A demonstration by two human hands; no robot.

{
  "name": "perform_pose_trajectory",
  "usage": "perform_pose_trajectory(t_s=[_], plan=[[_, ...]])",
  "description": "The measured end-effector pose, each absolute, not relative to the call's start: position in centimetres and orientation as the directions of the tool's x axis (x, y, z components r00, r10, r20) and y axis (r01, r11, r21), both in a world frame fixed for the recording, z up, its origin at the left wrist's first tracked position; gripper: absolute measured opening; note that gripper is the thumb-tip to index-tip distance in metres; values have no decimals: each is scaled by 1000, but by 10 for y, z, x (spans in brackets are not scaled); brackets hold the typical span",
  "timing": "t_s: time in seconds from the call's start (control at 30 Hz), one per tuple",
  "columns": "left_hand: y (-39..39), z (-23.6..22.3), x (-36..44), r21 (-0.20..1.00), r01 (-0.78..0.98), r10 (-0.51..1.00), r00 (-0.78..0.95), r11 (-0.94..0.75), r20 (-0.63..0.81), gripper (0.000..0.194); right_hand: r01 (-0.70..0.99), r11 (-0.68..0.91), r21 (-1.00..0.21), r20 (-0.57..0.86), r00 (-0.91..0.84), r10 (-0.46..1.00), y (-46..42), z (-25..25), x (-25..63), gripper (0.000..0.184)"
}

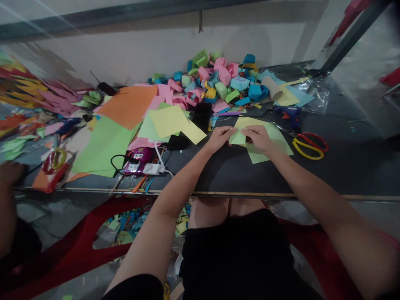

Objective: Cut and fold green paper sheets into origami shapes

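Note:
A small piece of light green paper [238, 138] is pinched between my two hands, just above the dark table. My left hand [220, 138] grips its left side, fingers closed. On the other side, my right hand [256, 137] holds the right edge between thumb and fingers. Beneath both hands lie larger sheets of pale green and yellow paper [275, 143]. Scissors with red and yellow handles [309, 146] rest to the right of my right hand; their blades point toward the sheets. My fingertips partly cover the small piece.
Folded paper pieces in several colours [218, 83] are heaped against the wall. A blue glue gun [290, 114] and a cardboard tube [275, 88] lie at the back right. Leftward are coloured sheets [106, 141], a purple power strip [139, 160] and another person's hand [12, 171].

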State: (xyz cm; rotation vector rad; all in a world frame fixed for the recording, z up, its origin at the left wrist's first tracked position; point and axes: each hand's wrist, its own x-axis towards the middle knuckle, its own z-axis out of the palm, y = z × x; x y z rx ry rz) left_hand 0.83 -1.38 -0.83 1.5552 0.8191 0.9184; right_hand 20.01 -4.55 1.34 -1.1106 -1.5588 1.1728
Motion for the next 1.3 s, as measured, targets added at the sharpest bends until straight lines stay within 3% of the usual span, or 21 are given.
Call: perform_pose_trajectory(t_s=[0.17,0.4,0.53,0.63,0.73,1.03,1.2,1.3], plan=[[-13,-8,5,932,123,869,420,-341,263,50,107,61,-992,31,-262,964,-45,12,195,60],[-15,-7,7,943,111,892,376,-313,251,49,241,220,-945,144,-295,944,-49,17,201,68],[-17,-6,6,932,141,868,430,-334,246,45,341,235,-910,145,-267,953,-50,16,202,71],[-17,-7,5,959,140,866,476,-248,154,44,411,223,-884,113,-274,955,-50,17,201,71],[-14,-8,6,986,79,892,441,-144,94,51,456,268,-848,178,-231,957,-50,19,200,72],[-20,8,9,990,128,875,484,-65,-4,44,452,321,-832,272,-171,947,-51,21,199,68],[-24,12,10,998,58,843,535,24,-51,54,396,428,-812,405,-145,903,-56,25,197,65],[-25,13,9,994,96,798,594,56,-103,54,362,384,-850,375,-97,922,-55,23,198,62]])
